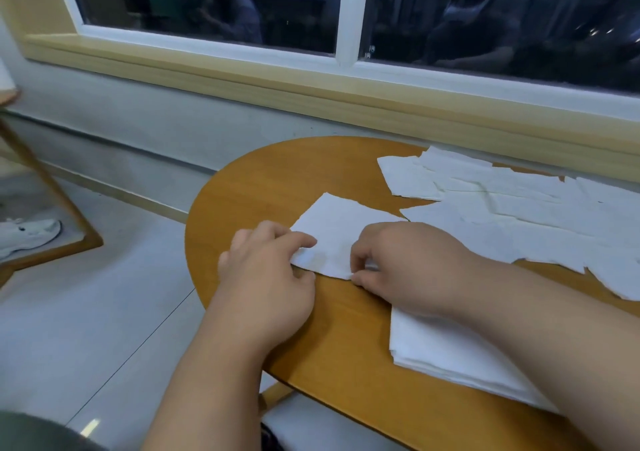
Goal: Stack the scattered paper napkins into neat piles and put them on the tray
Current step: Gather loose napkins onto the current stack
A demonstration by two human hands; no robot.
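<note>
A folded white napkin lies near the left end of the round wooden table. My left hand pinches its near left corner between thumb and forefinger. My right hand pinches the near right corner with curled fingers. Several loose white napkins lie spread and overlapping across the table's right side. A neat pile of napkins sits near the front edge, partly under my right forearm. No tray is in view.
A wall with a wooden sill and a dark window runs close behind the table. On the left stand a wooden frame and a white shoe on the grey tiled floor.
</note>
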